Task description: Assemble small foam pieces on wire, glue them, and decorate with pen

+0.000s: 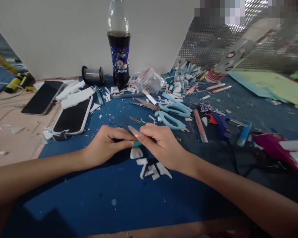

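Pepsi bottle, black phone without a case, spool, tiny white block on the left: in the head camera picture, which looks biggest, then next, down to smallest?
Largest to smallest, as they look here:
1. Pepsi bottle, the tallest
2. Black phone
3. Spool
4. White block, just a small lump

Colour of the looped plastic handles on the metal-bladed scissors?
The handles are light blue; head view.

scissors [175,112] handles light blue, tabletop [94,195] dark blue. glue gun [280,150] magenta. bottle label [120,61] blue with white lettering.
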`<state>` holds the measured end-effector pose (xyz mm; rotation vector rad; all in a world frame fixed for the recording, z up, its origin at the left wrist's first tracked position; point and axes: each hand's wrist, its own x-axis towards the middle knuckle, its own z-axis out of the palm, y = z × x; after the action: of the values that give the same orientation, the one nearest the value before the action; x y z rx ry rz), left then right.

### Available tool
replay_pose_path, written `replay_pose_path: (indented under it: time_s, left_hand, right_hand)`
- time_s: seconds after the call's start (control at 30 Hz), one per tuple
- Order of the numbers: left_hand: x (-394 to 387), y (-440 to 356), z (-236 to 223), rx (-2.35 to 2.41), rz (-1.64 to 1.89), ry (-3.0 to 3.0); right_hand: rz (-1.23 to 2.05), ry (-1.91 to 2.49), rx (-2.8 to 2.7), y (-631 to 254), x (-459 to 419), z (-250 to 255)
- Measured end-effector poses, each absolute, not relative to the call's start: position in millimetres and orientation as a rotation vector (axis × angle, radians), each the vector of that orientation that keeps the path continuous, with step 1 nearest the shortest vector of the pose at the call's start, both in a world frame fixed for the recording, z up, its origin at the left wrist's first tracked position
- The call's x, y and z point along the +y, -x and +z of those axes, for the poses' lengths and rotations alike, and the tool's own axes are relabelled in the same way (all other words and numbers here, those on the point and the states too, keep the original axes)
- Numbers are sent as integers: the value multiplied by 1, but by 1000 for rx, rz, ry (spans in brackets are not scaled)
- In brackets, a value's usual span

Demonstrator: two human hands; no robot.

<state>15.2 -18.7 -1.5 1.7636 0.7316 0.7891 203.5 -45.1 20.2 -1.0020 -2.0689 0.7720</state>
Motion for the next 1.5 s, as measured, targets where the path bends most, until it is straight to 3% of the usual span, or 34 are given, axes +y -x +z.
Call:
replay_pose_path:
  time_s: [0.17, 0.37, 0.57, 0.77, 1.03, 1.2, 1.33, 1.5]
  left_hand:
    - [-20, -14, 0, 699, 776, -1749]
    - [-18, -17, 3, 871, 842, -1550]
    - [-17, -20, 4, 939, 920, -1252]
    - [-16, -17, 5, 930, 889, -1286]
    - [-10, -12, 4, 586, 761, -1346]
    - [-9, -13, 7, 441, 603, -1338]
    - [-10, -13, 5, 675, 691, -1266]
    - [-9, -12, 3, 610, 767, -1242]
  right_hand:
    - [927, 1120, -1895, -204, -45, 26]
    - [815, 1149, -1855, -209, -45, 25]
    - [1031, 1256, -1597, -210, -45, 21]
    - [894, 1331, -1614, -211, -45, 17]
    - [1037, 1144, -1723, -210, -44, 15]
    - [844, 1097, -1855, -210, -45, 19]
    - [647, 1018, -1958, -212, -47, 20]
    - [667, 1045, -1950, -213, -47, 22]
